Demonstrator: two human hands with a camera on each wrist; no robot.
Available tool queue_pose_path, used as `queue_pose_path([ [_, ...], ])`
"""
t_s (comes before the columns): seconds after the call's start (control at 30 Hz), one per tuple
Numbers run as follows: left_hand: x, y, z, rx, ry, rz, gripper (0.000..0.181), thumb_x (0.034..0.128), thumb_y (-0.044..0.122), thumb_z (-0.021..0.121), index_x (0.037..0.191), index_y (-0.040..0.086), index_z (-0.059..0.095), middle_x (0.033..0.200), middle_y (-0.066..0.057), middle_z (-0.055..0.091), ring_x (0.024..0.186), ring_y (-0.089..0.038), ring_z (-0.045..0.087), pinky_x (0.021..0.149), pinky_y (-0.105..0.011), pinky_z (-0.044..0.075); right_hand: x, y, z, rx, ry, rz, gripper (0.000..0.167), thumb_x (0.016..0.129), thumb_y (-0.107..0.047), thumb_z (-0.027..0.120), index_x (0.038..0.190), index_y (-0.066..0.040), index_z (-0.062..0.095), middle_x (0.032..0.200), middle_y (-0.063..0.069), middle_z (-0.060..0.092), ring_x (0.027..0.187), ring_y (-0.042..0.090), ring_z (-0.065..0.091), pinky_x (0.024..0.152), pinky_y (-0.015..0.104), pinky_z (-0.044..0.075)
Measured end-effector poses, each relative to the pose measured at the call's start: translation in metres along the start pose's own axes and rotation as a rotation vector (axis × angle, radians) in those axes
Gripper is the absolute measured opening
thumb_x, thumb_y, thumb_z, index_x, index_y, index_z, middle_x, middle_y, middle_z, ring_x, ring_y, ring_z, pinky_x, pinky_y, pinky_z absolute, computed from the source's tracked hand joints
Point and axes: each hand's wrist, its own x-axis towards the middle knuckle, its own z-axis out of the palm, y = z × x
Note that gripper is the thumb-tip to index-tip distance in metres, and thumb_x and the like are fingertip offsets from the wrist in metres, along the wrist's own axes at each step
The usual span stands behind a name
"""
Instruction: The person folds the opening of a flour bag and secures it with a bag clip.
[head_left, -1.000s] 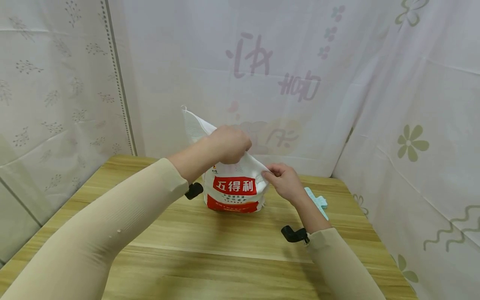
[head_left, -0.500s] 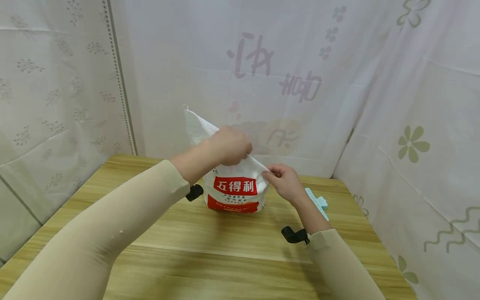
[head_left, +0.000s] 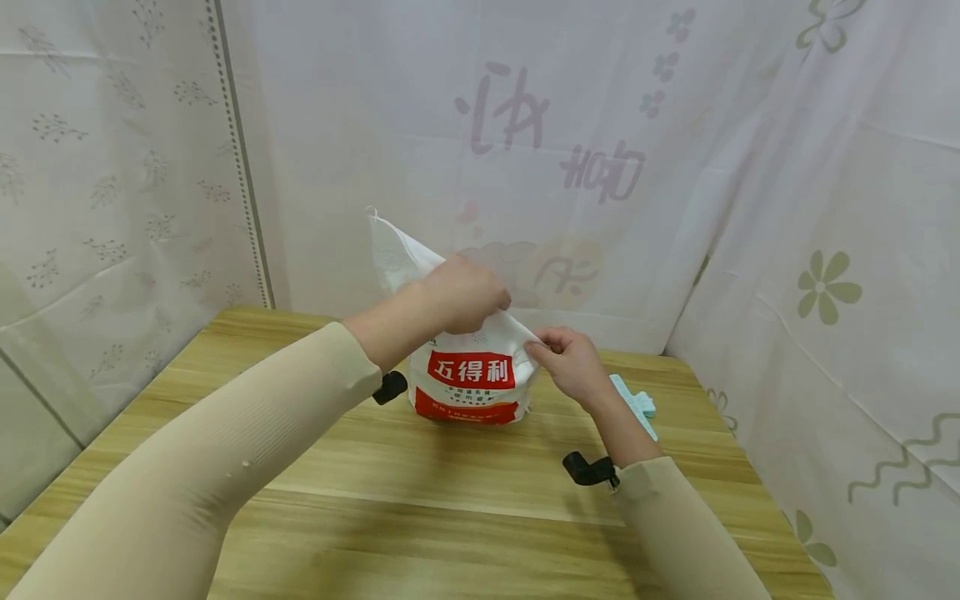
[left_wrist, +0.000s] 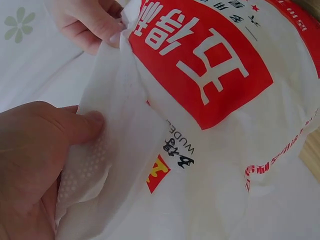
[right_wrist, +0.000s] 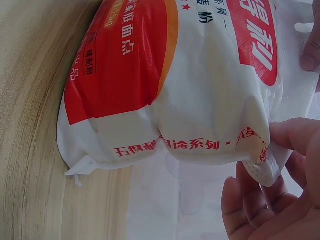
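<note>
A white flour bag [head_left: 471, 387] with red label panels stands upright on the wooden table. Its top slopes from a high left corner down to the right, and that edge is folded over. My left hand [head_left: 467, 296] pinches the folded top edge near its middle, with the thumb [left_wrist: 90, 125] on the near side in the left wrist view. At the right end of the fold, my right hand [head_left: 573, 367] grips the corner between thumb and fingers [right_wrist: 245, 200]. The bag's back side is hidden.
Light teal plastic pieces [head_left: 637, 406], perhaps a clip, lie on the table [head_left: 420, 500] behind my right forearm. Patterned pale curtains [head_left: 322, 150] hang close behind the table and along both sides. A black camera mount [head_left: 588, 469] juts from my right wrist.
My left hand has shifted slightly right and down along the bag's top edge. My right hand keeps its grip on the corner, and the bag stays in place.
</note>
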Motion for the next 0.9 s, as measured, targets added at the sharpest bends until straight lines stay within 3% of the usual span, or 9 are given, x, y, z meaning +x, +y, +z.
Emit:
queue_pose_path([
  [0.17, 0.0001, 0.0013, 0.001, -0.002, 0.002, 0.005, 0.02, 0.1033, 0.017, 0.074, 0.12, 0.025, 0.083, 0.111, 0.001, 0.081, 0.103, -0.023, 0.068, 0.105, -0.044, 0.055, 0.0014, 0.0023, -0.0004, 0.002, 0.004, -0.001, 0.03, 0.11, -0.024, 0.068, 0.127, -0.001, 0.077, 0.128, 0.018, 0.068, 0.113, 0.028, 0.063, 0.086, 0.032, 0.054],
  [0.43, 0.0011, 0.0026, 0.0024, 0.018, 0.001, 0.002, 0.022, 0.1012, 0.018, 0.076, 0.121, 0.026, 0.083, 0.113, 0.001, 0.082, 0.105, -0.024, 0.069, 0.108, -0.047, 0.053, 0.0009, 0.0026, -0.0011, 0.01, 0.007, 0.003, 0.029, 0.11, -0.023, 0.068, 0.126, -0.001, 0.077, 0.127, 0.018, 0.068, 0.111, 0.026, 0.064, 0.089, 0.037, 0.056],
  [0.73, 0.0006, 0.0003, 0.0014, 0.023, 0.021, 0.002, 0.016, 0.1082, 0.022, 0.069, 0.116, 0.022, 0.083, 0.109, -0.001, 0.081, 0.099, -0.024, 0.07, 0.102, -0.043, 0.058, 0.0018, 0.0032, -0.0012, -0.033, 0.02, 0.005, 0.03, 0.11, -0.025, 0.068, 0.126, -0.001, 0.078, 0.127, 0.017, 0.064, 0.115, 0.028, 0.062, 0.086, 0.033, 0.054],
  [0.9, -0.0035, -0.0029, -0.0038, 0.005, -0.005, -0.048, 0.02, 0.1086, 0.028, 0.069, 0.124, 0.02, 0.08, 0.116, -0.002, 0.081, 0.103, -0.024, 0.072, 0.1, -0.044, 0.061, 0.002, 0.003, -0.0002, -0.061, 0.033, 0.003, 0.031, 0.109, -0.028, 0.07, 0.125, -0.002, 0.079, 0.126, 0.018, 0.065, 0.114, 0.03, 0.063, 0.084, 0.031, 0.055],
])
